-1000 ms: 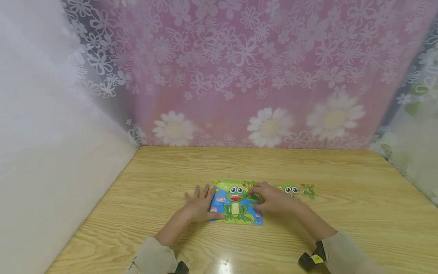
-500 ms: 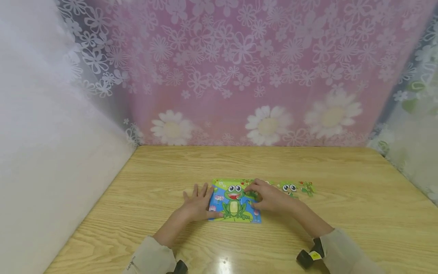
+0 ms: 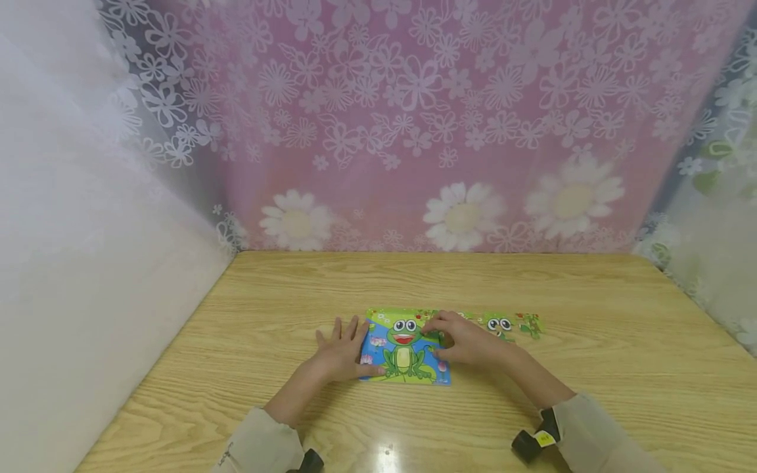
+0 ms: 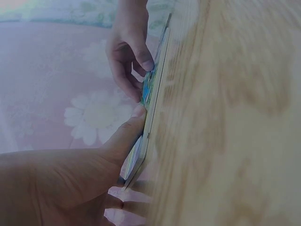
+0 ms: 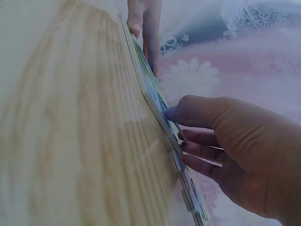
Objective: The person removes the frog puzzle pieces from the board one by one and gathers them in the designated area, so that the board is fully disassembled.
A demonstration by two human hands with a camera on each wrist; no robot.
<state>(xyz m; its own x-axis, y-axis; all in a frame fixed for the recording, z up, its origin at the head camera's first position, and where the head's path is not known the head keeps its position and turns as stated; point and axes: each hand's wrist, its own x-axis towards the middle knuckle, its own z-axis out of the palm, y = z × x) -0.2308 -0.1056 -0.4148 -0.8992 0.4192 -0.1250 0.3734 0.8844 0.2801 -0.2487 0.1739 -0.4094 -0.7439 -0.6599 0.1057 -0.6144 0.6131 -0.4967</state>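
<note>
A frog jigsaw puzzle (image 3: 403,360) lies flat on the wooden table, its picture showing a green frog on blue water. My left hand (image 3: 340,360) rests at its left side with fingers spread, the thumb (image 4: 129,132) straight over the near left corner. At the puzzle's right part, my right hand (image 3: 470,343) has thumb and fingertips bent about a puzzle piece (image 3: 430,343) beside the frog's head. From the right wrist view, the right thumb (image 5: 188,113) touches the top face while the other fingers curl at the far edge. The right hand covers much of the upper right corner.
Loose puzzle pieces lie to the right, one with frog eyes (image 3: 499,324) and another with green leaves (image 3: 533,324). A floral pink curtain (image 3: 378,131) hangs behind the wooden table (image 3: 284,282), with a pale cloth (image 3: 106,230) on the left.
The piece under my right fingers, with a visible seam beside the frog's mouth half a second ago, now sits flush with the picture. The left hand stays in place on the puzzle.
</note>
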